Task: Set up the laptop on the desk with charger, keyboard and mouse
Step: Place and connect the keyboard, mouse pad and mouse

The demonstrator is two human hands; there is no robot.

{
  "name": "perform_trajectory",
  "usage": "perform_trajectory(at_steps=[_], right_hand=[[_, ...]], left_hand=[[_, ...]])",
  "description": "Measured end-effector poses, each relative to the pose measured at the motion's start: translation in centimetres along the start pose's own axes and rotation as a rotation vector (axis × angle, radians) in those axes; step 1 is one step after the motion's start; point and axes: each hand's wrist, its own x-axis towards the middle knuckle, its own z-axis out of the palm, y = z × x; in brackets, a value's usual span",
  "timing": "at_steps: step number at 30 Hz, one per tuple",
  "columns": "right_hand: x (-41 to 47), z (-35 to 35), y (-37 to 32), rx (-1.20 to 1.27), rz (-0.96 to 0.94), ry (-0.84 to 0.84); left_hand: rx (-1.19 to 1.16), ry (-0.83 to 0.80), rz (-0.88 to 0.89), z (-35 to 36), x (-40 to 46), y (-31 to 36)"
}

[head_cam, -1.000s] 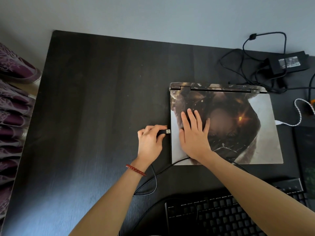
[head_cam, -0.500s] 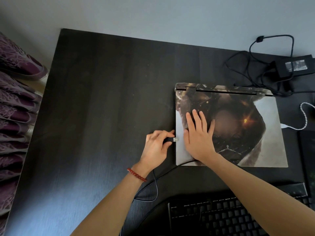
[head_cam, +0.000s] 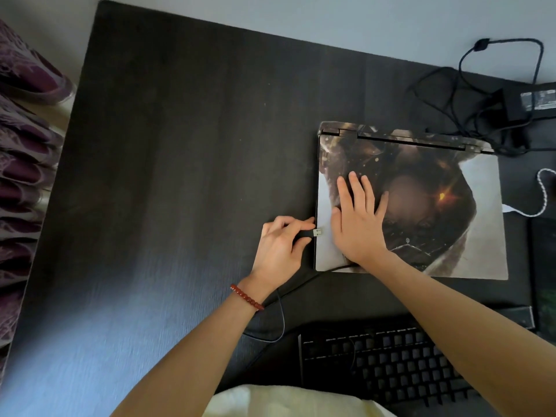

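At the left edge of the closed, picture-skinned laptop point(head_cam: 412, 203) on the dark bench point(head_cam: 180, 176), your left hand point(head_cam: 279, 248) pinches the black USB plug point(head_cam: 313, 233); line its metal tip level with the port, then push straight. Your right hand point(head_cam: 358, 221) lies flat and released on the lid, bracing it.

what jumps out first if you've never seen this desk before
The closed laptop with its dark printed lid, right of centre on the black desk, draws the eye first. The right hand lies flat on that lid while the left hand pinches a USB plug at its left edge. A black keyboard sits nearest the viewer.
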Motion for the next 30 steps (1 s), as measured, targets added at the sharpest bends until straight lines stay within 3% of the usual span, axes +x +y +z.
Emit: perform_trajectory(at_steps=[15, 25, 30], right_hand=[[0.1, 0.7, -1.6, 0.028, 0.129, 0.160], [0.0, 0.7, -1.8, 0.066, 0.159, 0.172], [-0.1, 0.6, -1.8, 0.076, 0.165, 0.171]], left_hand=[[-0.043, -0.007, 0.049, 0.5, 1.3, -0.3], [-0.006, 0.009, 0.021, -0.3, 2.6, -0.4], [0.080, 0.122, -0.027, -0.6, 3.7, 0.2]])
